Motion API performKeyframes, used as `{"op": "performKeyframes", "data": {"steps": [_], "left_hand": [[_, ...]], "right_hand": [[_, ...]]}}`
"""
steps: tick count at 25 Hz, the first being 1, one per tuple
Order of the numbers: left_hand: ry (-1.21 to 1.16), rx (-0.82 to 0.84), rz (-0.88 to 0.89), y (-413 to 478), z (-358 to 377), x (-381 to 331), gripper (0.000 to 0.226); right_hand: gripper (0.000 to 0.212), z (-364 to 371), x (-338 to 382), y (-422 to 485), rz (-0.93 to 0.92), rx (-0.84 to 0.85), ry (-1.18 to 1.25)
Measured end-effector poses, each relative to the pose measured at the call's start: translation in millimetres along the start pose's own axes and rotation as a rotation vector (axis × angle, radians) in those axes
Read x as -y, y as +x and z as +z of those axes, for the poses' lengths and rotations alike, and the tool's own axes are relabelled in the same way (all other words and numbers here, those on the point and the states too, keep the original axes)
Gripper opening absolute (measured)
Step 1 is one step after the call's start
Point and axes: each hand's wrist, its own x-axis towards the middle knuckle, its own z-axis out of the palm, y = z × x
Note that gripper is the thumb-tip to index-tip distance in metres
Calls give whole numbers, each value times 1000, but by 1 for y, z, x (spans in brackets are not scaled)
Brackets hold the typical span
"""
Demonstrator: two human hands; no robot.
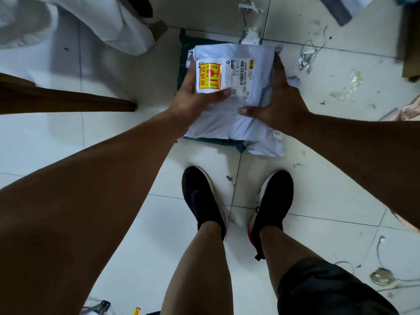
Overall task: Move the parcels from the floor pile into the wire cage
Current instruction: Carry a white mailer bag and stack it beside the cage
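The tiled floor [109,144] is pale and marked with dirt. A large white sack [68,28] lies slumped across its upper left part. Below the sack, a brown cardboard flap [68,101] reaches in from the left edge. A second piece of brown cardboard [411,42] stands at the far right edge.

The pale grey parcel [252,71], a soft plastic mailer, sits ahead of the person's feet. It lies on top of a dark green parcel [183,64], which shows along its left and near edges. I cannot tell whether the grey parcel is lifted clear or resting on the green one.

The left hand [193,101] grips the parcel's left side, with the thumb on top and the fingers hidden beneath. The right hand [279,96] lies flat on the right side, fingers extended along the edge and thumb splayed across the top.

Two black shoes [200,196] stand side by side just short of the parcels.

A white shipping label [238,73] with barcodes faces up on the parcel. Beside it is a yellow and red sticker [209,76], and the left thumb overlaps the label's near corner.

Torn paper scraps [308,57] are scattered on the tiles to the right.
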Motion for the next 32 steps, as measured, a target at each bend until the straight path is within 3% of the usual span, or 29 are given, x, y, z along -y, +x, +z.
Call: {"op": "performKeyframes", "data": {"steps": [3, 6, 8, 10, 12, 15, 18, 26, 32], "left_hand": [[225, 77, 181, -14, 8, -32, 144], [470, -2, 316, -37, 10, -67, 157], [639, -93, 344, -63, 13, -92, 153], [673, -7, 358, -91, 24, -120, 146], [628, 113, 371, -119, 41, -148, 151], [786, 165, 395, -156, 60, -193, 151], [822, 287, 366, -199, 89, -257, 146], [1017, 621, 679, -345, 197, -409, 140], [1075, 851, 929, -461, 293, -463, 107]], "right_hand": [[145, -30, 26, -23, -34, -46, -7], [156, -64, 48, -46, -130, -34, -44], [154, -90, 63, -69, -125, 66, -128], [150, -116, 69, -98, -103, 103, -189], [146, -142, 77, -133, -78, 38, -171], [139, -177, 89, -187, -11, -19, -114], [136, -218, 102, -258, 77, -142, -59], [127, -303, 170, -482, 308, -541, 132], [126, -313, 197, -645, 476, -819, 245]]}}
